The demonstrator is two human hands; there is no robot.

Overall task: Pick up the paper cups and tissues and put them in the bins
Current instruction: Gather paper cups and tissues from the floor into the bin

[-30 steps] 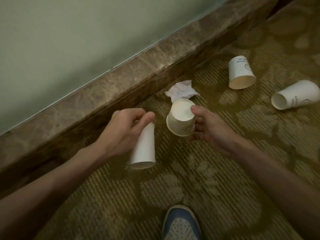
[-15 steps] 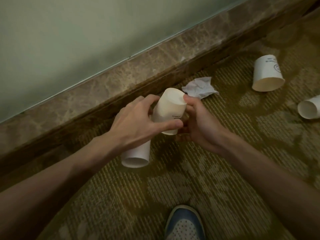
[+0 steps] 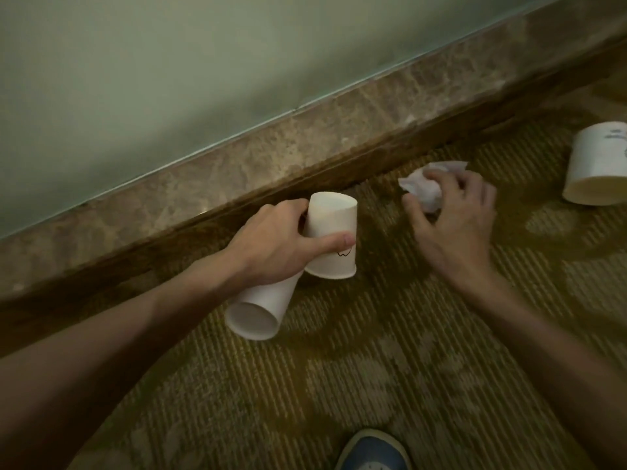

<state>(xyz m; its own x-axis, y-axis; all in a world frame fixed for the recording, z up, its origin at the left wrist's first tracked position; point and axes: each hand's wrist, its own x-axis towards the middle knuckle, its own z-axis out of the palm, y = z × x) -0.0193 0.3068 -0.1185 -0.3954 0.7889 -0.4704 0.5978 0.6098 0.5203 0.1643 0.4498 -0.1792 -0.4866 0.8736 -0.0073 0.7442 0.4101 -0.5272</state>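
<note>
Gripping a base-up white paper cup (image 3: 334, 228) and a tilted white paper cup (image 3: 261, 310) together, my left hand (image 3: 271, 242) has its fingers (image 3: 339, 240) wrapped round both. Right of them, my right hand (image 3: 458, 225) curls its fingers (image 3: 471, 184) round the crumpled white tissue (image 3: 424, 191) on the olive patterned carpet (image 3: 373, 368). A third white paper cup (image 3: 597, 164) lies beyond.

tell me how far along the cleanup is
Done: nothing visibly binned; no bin is in view. In hand: the left hand grips a marked cup and a plain cup, and the right hand curls its fingers round the tissue on the carpet. Left: a third cup sits at the right edge, then everything goes to the bins.
</note>
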